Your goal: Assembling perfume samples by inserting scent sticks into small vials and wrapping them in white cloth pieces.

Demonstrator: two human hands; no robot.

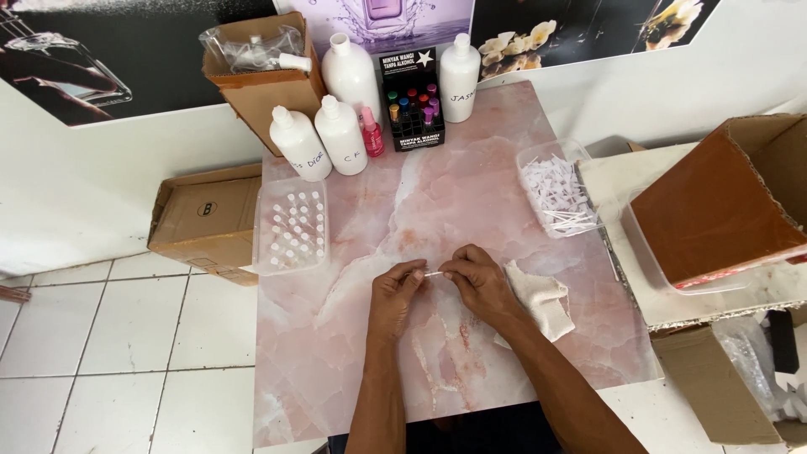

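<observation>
- A thin white stick (434, 272) is held level between both hands at centre frame, just above the pink marble tabletop (471, 193).
- Left hand (395, 296): fingers pressed together, the left end of the stick pinched at the fingertips.
- Right hand (477, 282): fingers pinched on the right end of the stick; the wrist is laid against a cream cloth (542, 298) just right of it.
- A clear tray of white sticks (556, 189) is seen at right of centre, well apart from the hands.
- A clear box of small white-capped vials (292, 227) is placed at the left edge of the tabletop.
- Four white bottles (340, 134) are stood at the upper middle, with a small pink spray bottle (371, 132) beside them.
- A black display box of coloured vials (411, 101) is stood between the rear bottles.
- An open brown carton with plastic bags (261, 67) is seen at upper left; a flat carton (206, 219) rests on the tiled floor at left.
- A large open cardboard box (723, 197) is tilted at the right of the frame.
</observation>
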